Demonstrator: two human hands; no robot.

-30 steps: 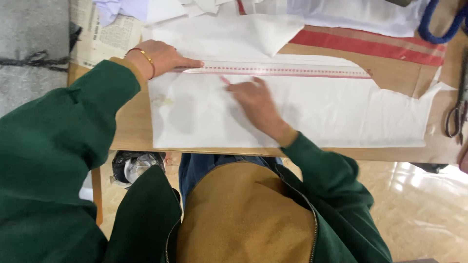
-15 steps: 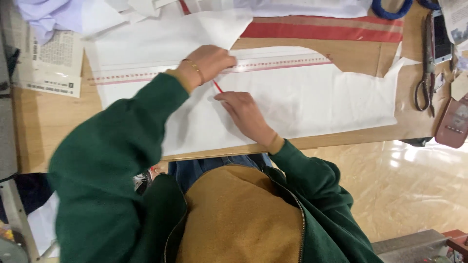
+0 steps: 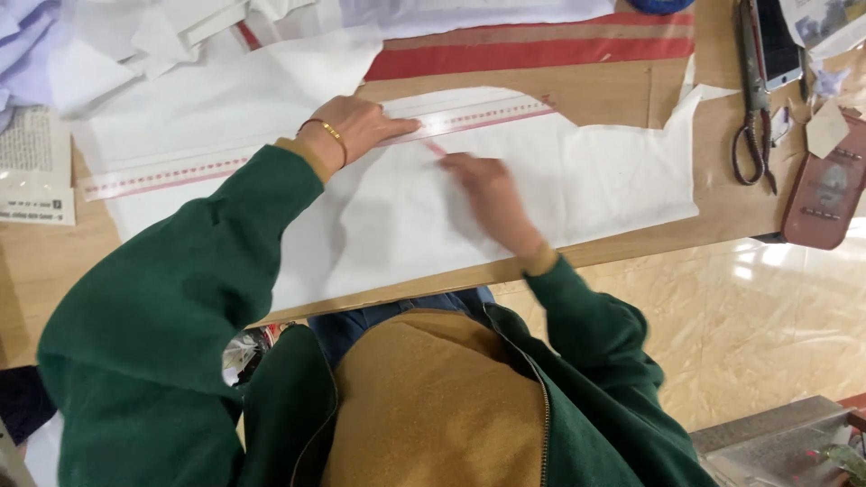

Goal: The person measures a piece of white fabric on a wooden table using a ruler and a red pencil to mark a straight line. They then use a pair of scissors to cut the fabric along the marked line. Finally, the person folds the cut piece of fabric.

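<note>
Left hand [image 3: 356,126]: flat, open, pressing clear ruler [image 3: 316,144] at centre frame. Right hand [image 3: 483,185]: pinching red pencil [image 3: 436,149], blurred. Best held firm, ruler unshifted on white fabric [image 3: 406,216].

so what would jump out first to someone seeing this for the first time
The left hand presses flat on a long clear ruler with red markings, laid across a sheet of white fabric on the wooden table. The right hand, blurred, holds a thin red marking tool at the ruler's edge. Scissors lie at the table's far right.
</note>
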